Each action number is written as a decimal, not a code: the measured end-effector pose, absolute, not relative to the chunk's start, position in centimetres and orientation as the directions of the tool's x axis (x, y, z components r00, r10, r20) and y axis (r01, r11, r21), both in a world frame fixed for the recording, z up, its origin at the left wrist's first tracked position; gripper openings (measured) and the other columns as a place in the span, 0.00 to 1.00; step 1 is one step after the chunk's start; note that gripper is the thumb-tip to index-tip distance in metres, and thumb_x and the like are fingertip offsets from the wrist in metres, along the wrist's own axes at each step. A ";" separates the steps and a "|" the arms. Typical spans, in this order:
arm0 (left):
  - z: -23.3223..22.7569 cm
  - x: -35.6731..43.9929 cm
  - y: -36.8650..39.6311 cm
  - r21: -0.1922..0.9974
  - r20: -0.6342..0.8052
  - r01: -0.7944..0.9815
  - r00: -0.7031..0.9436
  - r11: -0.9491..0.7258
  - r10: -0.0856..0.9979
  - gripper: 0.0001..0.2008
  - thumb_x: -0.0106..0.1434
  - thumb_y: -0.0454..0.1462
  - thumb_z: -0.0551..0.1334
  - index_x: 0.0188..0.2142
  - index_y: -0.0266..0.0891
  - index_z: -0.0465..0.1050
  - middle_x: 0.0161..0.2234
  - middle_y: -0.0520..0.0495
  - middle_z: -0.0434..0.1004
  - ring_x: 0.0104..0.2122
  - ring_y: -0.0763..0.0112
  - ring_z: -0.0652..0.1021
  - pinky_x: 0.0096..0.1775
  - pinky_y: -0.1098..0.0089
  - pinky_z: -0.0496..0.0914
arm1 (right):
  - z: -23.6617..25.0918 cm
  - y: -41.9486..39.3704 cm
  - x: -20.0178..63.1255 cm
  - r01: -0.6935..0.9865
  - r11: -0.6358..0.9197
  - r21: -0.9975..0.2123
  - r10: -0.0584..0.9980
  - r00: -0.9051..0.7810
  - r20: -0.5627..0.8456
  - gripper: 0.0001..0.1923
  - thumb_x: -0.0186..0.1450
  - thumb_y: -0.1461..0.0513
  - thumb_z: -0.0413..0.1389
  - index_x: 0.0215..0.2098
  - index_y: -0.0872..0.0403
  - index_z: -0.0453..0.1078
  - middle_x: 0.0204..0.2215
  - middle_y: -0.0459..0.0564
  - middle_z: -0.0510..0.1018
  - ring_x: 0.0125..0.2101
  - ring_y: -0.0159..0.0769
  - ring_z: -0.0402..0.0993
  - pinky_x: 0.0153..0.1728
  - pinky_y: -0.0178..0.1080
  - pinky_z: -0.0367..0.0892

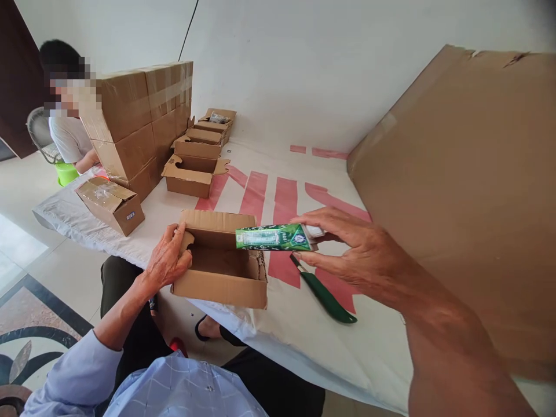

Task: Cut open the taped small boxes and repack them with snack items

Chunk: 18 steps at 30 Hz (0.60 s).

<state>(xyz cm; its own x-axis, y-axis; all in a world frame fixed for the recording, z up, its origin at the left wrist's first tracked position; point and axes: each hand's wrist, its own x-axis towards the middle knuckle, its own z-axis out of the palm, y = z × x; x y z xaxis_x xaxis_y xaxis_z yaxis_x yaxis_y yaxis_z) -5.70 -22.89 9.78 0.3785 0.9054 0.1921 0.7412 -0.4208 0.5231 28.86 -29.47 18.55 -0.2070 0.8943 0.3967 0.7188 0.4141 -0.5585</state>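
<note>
- Two hands work over a small open cardboard box that sits at the near edge of the table, which is covered with a white sheet bearing red stripes.
- The left hand grips the box's left wall, fingers curled over the rim beside a tucked flap.
- The right hand holds a green carton by its right end, pinched between thumb below and fingers above; the carton lies level, just above the open box's right side.
- A green-handled knife lies on the table under the right hand, just right of the box.
- A large flat sheet of cardboard leans at the right, well behind the right arm.
- Farther back, three more open boxes stand in a row toward the wall.
- Left of them is a stack of taped cartons, with one smaller sealed box lying near the table's left edge.
- Another person sits behind the stack, partly hidden by it.
</note>
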 end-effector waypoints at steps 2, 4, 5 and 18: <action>10.5 -5.5 -22.1 0.509 0.192 0.756 0.366 -0.411 0.911 0.36 0.66 0.36 0.58 0.73 0.39 0.59 0.69 0.34 0.61 0.64 0.45 0.70 0.66 0.45 0.66 | 19.3 -29.3 28.9 0.726 0.407 -0.554 0.891 -0.182 0.416 0.14 0.63 0.61 0.62 0.47 0.42 0.74 0.43 0.48 0.80 0.37 0.44 0.77 0.38 0.45 0.75; 11.7 -5.2 -21.7 0.517 0.255 0.732 0.363 -0.443 0.896 0.31 0.67 0.37 0.59 0.70 0.39 0.65 0.72 0.35 0.59 0.69 0.43 0.65 0.69 0.43 0.62 | 19.9 -29.0 28.4 0.711 0.409 -0.572 0.893 -0.184 0.410 0.14 0.62 0.60 0.62 0.47 0.43 0.75 0.43 0.49 0.79 0.38 0.44 0.77 0.39 0.45 0.76; 12.4 -4.9 -21.6 0.549 0.284 0.687 0.382 -0.476 0.879 0.29 0.68 0.38 0.59 0.68 0.39 0.67 0.73 0.35 0.59 0.70 0.43 0.64 0.70 0.44 0.61 | 20.1 -28.7 27.9 0.690 0.417 -0.592 0.896 -0.203 0.395 0.15 0.62 0.61 0.61 0.47 0.44 0.75 0.43 0.50 0.79 0.39 0.44 0.77 0.40 0.45 0.76; 14.1 -1.3 -18.7 0.987 0.161 -0.085 0.552 -0.137 0.818 0.35 0.53 0.55 0.78 0.52 0.36 0.79 0.40 0.44 0.80 0.38 0.63 0.78 0.39 0.67 0.72 | 14.8 -22.2 20.0 0.094 0.302 -0.949 0.942 -0.185 0.281 0.34 0.63 0.49 0.65 0.64 0.48 0.67 0.58 0.58 0.78 0.54 0.47 0.80 0.51 0.50 0.79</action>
<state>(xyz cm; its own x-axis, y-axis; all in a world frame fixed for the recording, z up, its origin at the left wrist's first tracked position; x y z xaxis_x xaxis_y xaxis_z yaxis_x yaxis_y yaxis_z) -1.31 -18.74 14.06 0.5519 0.8183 0.1607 -0.0849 -0.1366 0.9870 20.03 -22.21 14.81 -0.1849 0.9416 0.2813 0.0940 0.3019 -0.9487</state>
